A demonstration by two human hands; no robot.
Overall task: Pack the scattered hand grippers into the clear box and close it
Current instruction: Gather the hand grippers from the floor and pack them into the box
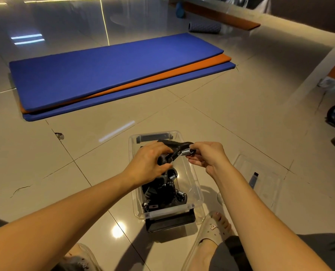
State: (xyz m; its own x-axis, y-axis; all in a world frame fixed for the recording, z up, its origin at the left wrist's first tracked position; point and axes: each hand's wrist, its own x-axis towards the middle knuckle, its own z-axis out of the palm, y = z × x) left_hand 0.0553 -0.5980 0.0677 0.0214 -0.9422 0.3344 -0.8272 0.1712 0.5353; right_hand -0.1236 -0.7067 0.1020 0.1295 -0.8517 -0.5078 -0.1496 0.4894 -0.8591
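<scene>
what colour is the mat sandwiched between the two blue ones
Orange mat, its edge showing between the blue mats in the head view.

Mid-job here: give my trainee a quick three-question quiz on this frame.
1. True or false: both hands grasp the hand gripper above the clear box.
2. Where is the lid? A) on the box B) on the floor, right of the box C) on the mats
3. Fill in: the blue mat lies on top of an ___ one.

Key: 1 true. The left hand and right hand share it. 2 B. 3 orange.
</scene>
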